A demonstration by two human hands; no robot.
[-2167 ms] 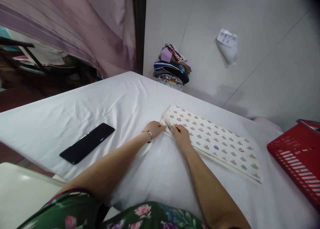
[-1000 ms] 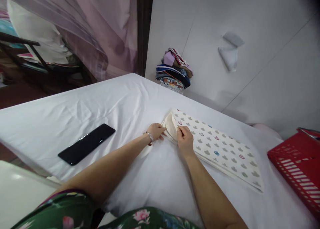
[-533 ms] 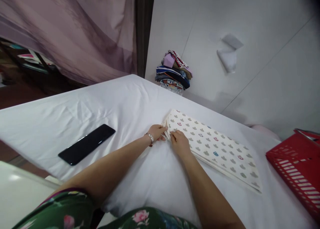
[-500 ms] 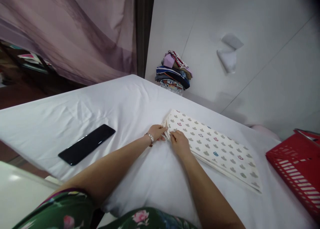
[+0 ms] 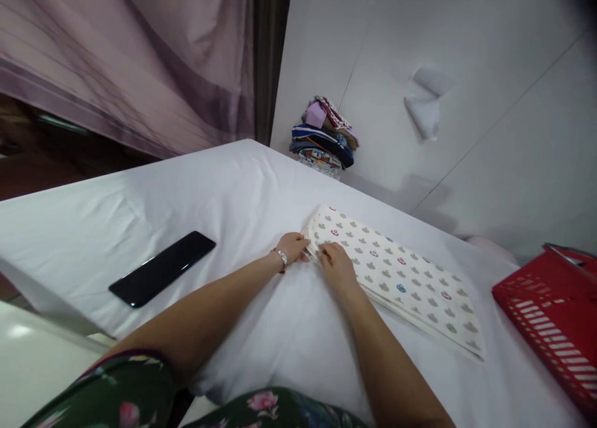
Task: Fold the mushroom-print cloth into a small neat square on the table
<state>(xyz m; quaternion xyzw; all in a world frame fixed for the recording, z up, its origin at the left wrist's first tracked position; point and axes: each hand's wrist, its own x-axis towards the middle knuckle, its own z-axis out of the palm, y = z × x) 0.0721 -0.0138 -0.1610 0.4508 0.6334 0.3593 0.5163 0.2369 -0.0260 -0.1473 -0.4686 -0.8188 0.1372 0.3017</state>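
One left hand [image 5: 293, 247] and one right hand [image 5: 338, 266] are at one folded printed cloth [image 5: 392, 267]. Left of the cloth lies one smartphone [image 5: 163, 269]; right of it, one red plastic basket [image 5: 553, 291]; beyond it, one stack of folded textiles [image 5: 323, 135] and two pale wall-mounted sheets [image 5: 423, 118]; beneath it, one table [image 5: 224, 191].

Open passage lay over the white sheet [image 5: 242, 223] between the smartphone [image 5: 163, 269] and left hand [image 5: 293, 247]. A red plastic basket [image 5: 550, 291] limited clearance right of the printed cloth [image 5: 403, 272].
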